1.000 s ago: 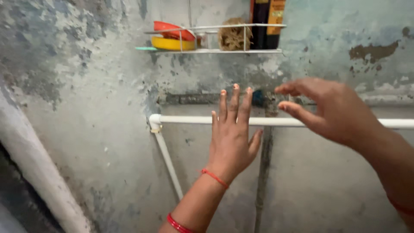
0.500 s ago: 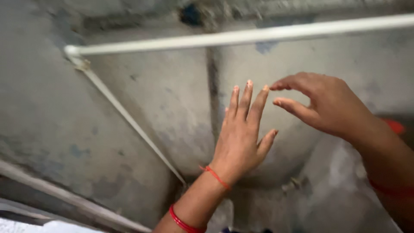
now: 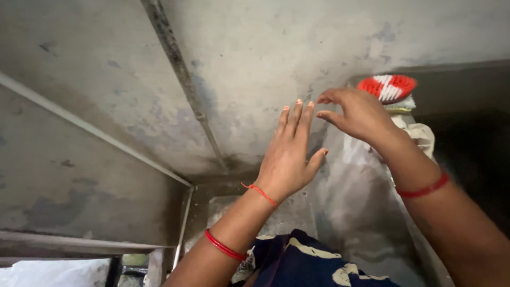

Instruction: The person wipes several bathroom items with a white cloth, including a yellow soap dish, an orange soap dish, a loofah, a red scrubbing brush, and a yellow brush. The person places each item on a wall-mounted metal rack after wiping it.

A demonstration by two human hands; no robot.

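My left hand [image 3: 289, 151] is held up flat with its fingers together and thumb out, holding nothing, in front of a grey stained wall [image 3: 255, 64]. My right hand [image 3: 356, 111] hovers just to its right, fingers curved and apart, also empty. Behind the right hand, a red and white scrubbing brush [image 3: 388, 87] rests on a pale cloth [image 3: 419, 133] at the top of a slanted grey slab [image 3: 356, 196]. Red thread bands circle both wrists, and a red bangle sits on my left forearm.
A thin dark pipe [image 3: 183, 79] runs down the wall, and a pale pipe [image 3: 95, 130] crosses the left wall diagonally. A dark blue patterned cloth [image 3: 313, 263] lies at the bottom. A dark recess [image 3: 473, 138] opens at the right.
The view has tilted downward: the wall shelf and white horizontal pipe have left the frame, and the floor corner, slab and brush have come in. Both hands keep the same raised pose.
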